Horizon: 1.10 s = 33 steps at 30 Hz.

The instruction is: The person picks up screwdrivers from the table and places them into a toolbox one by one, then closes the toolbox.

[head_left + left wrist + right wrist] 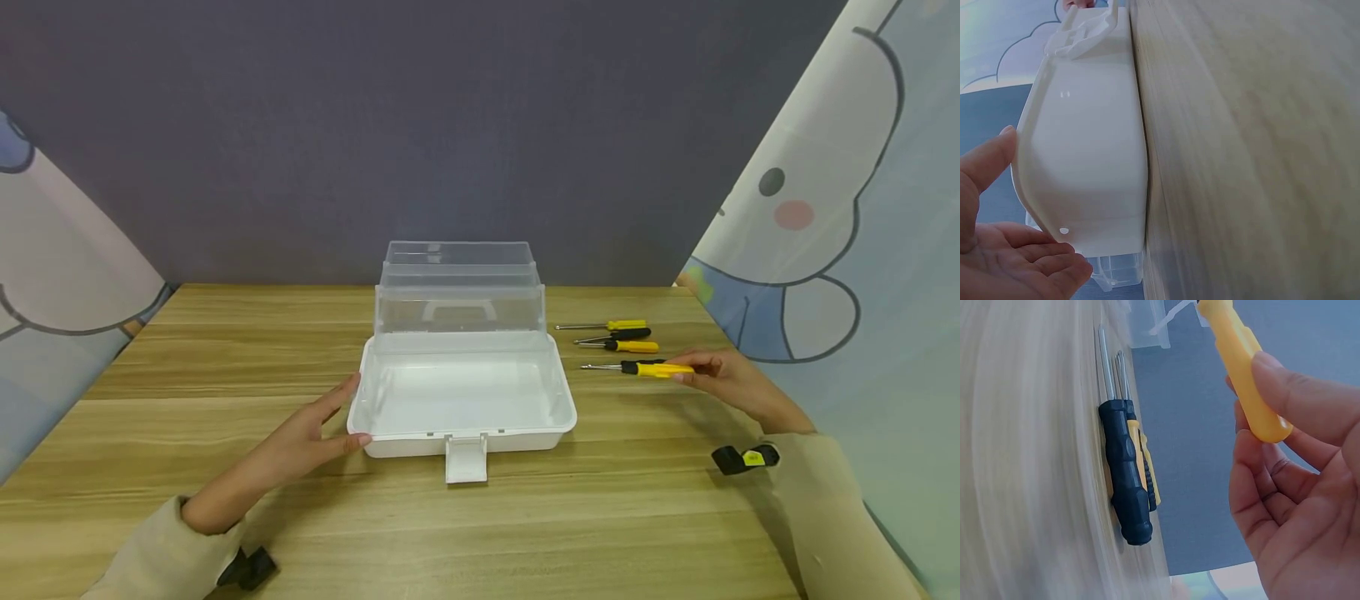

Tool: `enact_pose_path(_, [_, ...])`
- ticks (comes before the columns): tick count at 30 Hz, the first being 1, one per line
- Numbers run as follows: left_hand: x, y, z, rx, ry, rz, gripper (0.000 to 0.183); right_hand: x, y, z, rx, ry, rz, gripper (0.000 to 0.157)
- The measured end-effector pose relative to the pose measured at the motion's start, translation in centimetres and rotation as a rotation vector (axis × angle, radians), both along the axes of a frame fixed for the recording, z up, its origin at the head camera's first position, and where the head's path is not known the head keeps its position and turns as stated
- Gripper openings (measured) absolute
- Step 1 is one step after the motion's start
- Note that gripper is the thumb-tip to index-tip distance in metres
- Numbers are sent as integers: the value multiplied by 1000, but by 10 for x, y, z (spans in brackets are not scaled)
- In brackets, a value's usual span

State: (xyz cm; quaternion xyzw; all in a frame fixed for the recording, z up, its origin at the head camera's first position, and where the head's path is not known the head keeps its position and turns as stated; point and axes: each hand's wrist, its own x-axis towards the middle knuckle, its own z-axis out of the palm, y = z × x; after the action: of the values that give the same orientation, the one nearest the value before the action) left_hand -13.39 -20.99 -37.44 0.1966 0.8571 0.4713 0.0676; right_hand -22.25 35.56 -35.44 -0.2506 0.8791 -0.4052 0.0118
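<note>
A white plastic toolbox sits on the table with its clear lid tipped back and its front latch hanging down. At its left end, my left hand rests with straight fingers, the thumb on the rim and the fingertips against the side wall. My right hand pinches the yellow handle of a screwdriver between thumb and fingers, its shaft pointing left toward the toolbox. In the right wrist view, this screwdriver is held above the table, apart from a black-handled screwdriver lying below.
Beyond the held screwdriver lie several others: a yellow one, a black one and an orange-yellow one. A dark panel stands behind the wooden table. Printed cloth hangs at both sides.
</note>
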Motion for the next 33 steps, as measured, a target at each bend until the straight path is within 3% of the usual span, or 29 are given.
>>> enact_pose_path(9, [1, 0, 0, -25, 0, 17, 86, -1, -10, 0, -6, 17, -21, 23])
enact_pose_path(17, [1, 0, -1, -17, 5, 7, 86, -1, -13, 1, -64, 34, 17, 21])
enact_pose_path(33, [-1, 0, -1, -24, 12, 5, 85, 5, -18, 9, -52, -12, -23, 24])
